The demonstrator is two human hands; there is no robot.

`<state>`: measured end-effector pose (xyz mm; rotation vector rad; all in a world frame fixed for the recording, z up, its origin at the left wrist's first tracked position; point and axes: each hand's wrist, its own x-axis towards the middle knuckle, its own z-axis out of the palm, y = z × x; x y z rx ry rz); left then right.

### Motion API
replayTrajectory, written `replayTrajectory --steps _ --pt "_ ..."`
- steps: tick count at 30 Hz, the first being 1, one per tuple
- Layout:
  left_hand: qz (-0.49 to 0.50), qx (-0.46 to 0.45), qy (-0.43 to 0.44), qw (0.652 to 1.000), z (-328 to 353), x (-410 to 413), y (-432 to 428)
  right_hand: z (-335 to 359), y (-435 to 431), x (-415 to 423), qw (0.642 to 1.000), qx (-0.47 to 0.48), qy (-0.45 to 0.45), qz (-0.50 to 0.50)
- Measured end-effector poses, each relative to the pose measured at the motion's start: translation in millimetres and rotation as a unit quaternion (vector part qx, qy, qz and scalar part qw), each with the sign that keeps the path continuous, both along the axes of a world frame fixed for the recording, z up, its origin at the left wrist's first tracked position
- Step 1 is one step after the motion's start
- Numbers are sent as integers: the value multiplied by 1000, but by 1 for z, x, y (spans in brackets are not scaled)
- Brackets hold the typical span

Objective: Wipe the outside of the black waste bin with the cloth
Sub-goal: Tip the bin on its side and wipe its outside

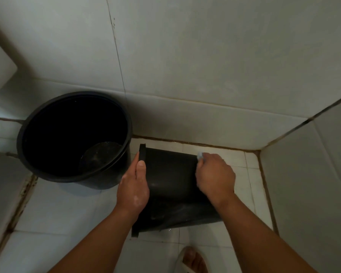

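The black waste bin (171, 182) lies on its side on the white tiled floor, its rim pointing left. My left hand (134, 186) grips the bin at its rim, thumb on top. My right hand (215, 174) holds a small pale cloth (200, 154) against the bin's base end, on the right. Only a corner of the cloth shows past my fingers.
A larger black bucket (28, 138) stands upright to the left, touching or nearly touching the bin, with some water in its bottom. Tiled walls (205, 119) close in behind and on the right. My sandalled foot (191, 261) is at the bottom edge.
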<state>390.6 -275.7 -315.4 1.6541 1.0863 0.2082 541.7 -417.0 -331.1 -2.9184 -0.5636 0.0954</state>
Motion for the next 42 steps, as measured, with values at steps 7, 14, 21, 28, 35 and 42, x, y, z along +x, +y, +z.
replayTrajectory --steps 7,14,21,28,35,42 --pt "15 -13 -7 1000 -3 -1 3 0 32 -93 939 125 23 320" --pt "5 -15 -10 1000 -7 3 11 -4 -18 0 991 79 16 109" --pt "-44 37 -26 998 -16 -31 -25 4 13 27 997 -1 77 -10" --pt "-32 39 -35 998 -12 -27 -14 -1 27 -42 968 88 6 234" --pt "-20 25 -45 998 -13 -29 -17 -5 14 -34 911 87 -1 402" --pt "12 2 -76 997 -11 -24 -12 11 42 -48 966 117 -4 229"
